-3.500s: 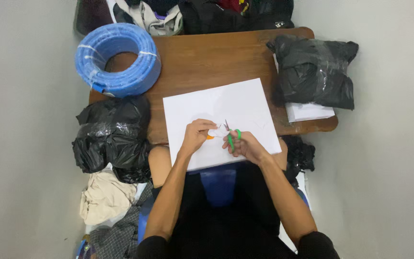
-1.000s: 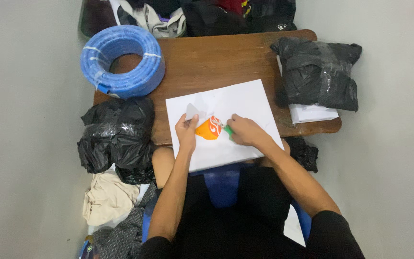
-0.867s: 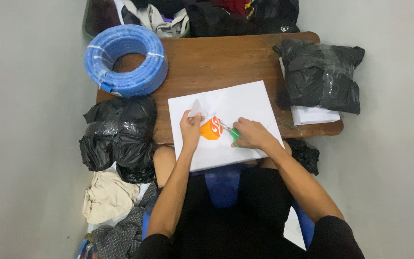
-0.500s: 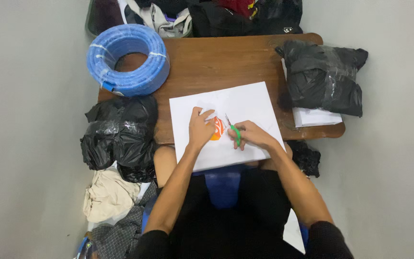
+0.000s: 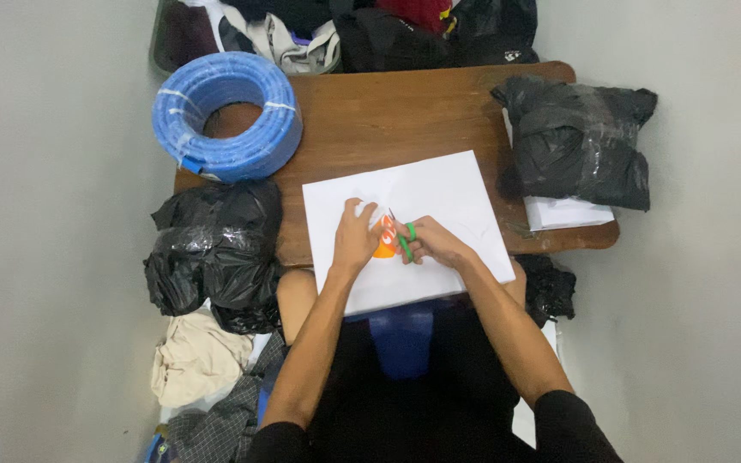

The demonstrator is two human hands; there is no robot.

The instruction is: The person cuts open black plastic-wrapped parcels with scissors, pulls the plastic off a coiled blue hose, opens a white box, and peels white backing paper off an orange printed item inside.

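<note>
Paper piece: orange-and-white scrap [image 5: 385,241], just left of frame centre, lying over the white sheet [image 5: 456,193] on the wooden table [image 5: 405,111].
Left hand [image 5: 355,240]: fingers closed on the left edge of the paper piece, pinching it flat against the sheet; the thumb is hidden, so the exact pinch cannot be told.
Right hand [image 5: 433,243]: fingers curled through the green handles of the scissors [image 5: 404,239]; the blades point toward the upper left and meet the paper piece. Whether the blades stand open or shut is too small to tell.
Handling, paper piece: judged very light, thin and limp. It bends under its own weight and tears if pulled. Best held close to the cut line, thumb above and fingers below, so the edge stays taut.
Handling, scissors: judged light and rigid, with smooth plastic loops. Hold by the loops only; keep fingertips off the blade path.
Support: the white sheet is loose on the table and overhangs the near edge; it may slide under pressure.
Surroundings: blue hose coil [image 5: 226,116] at upper left, one black bag [image 5: 581,150] at upper right, another black bag [image 5: 216,253] at left, all well apart from the hands.
</note>
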